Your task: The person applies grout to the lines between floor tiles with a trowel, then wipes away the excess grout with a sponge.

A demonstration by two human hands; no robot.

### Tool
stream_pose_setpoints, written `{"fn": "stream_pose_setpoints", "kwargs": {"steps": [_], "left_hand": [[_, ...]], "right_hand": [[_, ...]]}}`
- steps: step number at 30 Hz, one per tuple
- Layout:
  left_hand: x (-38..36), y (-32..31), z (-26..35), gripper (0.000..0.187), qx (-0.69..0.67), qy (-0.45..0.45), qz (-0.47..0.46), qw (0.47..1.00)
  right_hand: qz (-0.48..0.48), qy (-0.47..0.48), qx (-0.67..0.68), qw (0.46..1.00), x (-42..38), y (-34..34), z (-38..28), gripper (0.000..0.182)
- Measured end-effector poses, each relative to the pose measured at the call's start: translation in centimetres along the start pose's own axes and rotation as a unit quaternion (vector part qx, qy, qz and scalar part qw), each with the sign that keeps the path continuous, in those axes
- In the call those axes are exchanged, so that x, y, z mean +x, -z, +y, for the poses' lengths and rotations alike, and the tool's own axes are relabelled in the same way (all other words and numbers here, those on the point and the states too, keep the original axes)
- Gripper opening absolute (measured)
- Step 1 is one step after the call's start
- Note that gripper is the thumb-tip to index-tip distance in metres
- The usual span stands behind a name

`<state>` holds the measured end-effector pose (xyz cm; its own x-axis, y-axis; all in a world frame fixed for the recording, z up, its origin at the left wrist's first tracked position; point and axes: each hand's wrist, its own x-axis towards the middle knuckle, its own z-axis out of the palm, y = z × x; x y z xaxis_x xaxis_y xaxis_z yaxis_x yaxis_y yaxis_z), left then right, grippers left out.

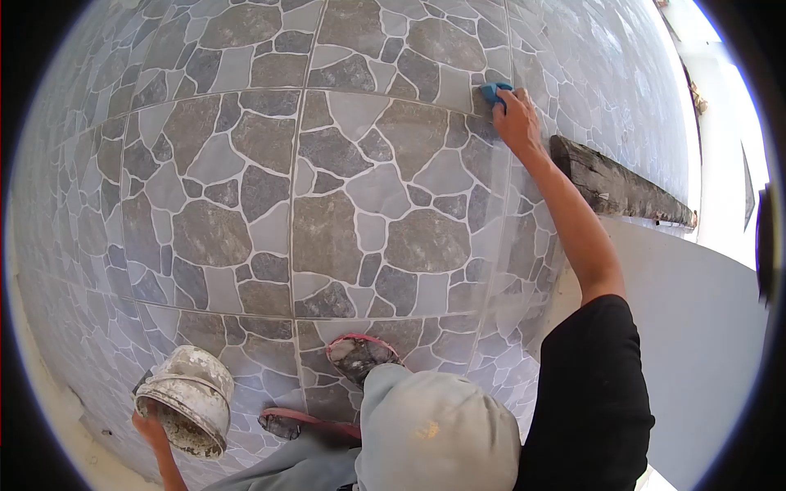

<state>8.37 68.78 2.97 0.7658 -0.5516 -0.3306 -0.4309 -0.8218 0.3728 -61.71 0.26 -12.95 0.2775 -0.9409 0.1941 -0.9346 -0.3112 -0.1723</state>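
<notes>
In the head view, my right hand reaches far forward, its fingers closed on a small blue scraper-like piece. That piece rests on the stone-patterned tile floor near a joint between tiles; its exact kind is hard to make out. At the lower left, my left hand grips a dirty white bucket at its rim. The bucket is tilted with its mouth towards me, and dried grey-white residue coats its inside. My left fingers are partly hidden behind the rim.
A weathered wooden beam lies at the right, close to my right arm. Below it is a pale wall-like surface. My sandalled feet are on the tiles, beneath my knee. A pale edge borders the floor at left.
</notes>
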Motion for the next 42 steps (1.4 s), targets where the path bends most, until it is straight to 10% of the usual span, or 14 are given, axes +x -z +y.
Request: {"fn": "stream_pose_setpoints", "kwargs": {"steps": [8,14,16,23,25,31,36,42], "left_hand": [[0.1,0.8,0.9,0.026,0.051,-0.015,0.004,0.999],[0.5,0.3,0.6,0.027,0.022,-0.035,-0.023,0.999],[0.1,0.1,2.4,0.027,-0.014,-0.041,-0.025,0.999],[-0.2,-0.3,2.4,0.029,0.002,-0.035,0.009,0.999],[-0.2,-0.6,3.0,0.028,0.010,-0.026,0.015,1.000],[-0.2,0.3,3.2,0.028,0.049,-0.027,0.009,0.998],[-0.3,-0.1,3.6,0.029,0.015,-0.043,-0.011,0.999],[-0.5,-0.5,3.7,0.030,0.016,-0.033,-0.014,0.999]], "right_hand": [[0.089,-0.143,-0.059,0.984,-3.5,-1.7,-7.1,0.034],[0.109,0.107,0.054,0.987,1.4,-5.5,-24.8,0.017],[0.049,0.172,0.096,0.979,1.9,-4.4,-23.3,0.021],[-0.047,-0.083,-0.021,0.995,-5.4,3.1,5.9,0.037],[-0.034,-0.087,-0.025,0.995,-4.5,3.3,4.4,0.037],[0.099,0.062,0.183,0.976,2.7,-4.7,-17.5,0.027],[0.002,0.182,0.175,0.967,6.2,-6.1,-32.7,0.024],[0.026,0.093,0.136,0.986,1.4,-2.1,-13.0,0.028]]}}
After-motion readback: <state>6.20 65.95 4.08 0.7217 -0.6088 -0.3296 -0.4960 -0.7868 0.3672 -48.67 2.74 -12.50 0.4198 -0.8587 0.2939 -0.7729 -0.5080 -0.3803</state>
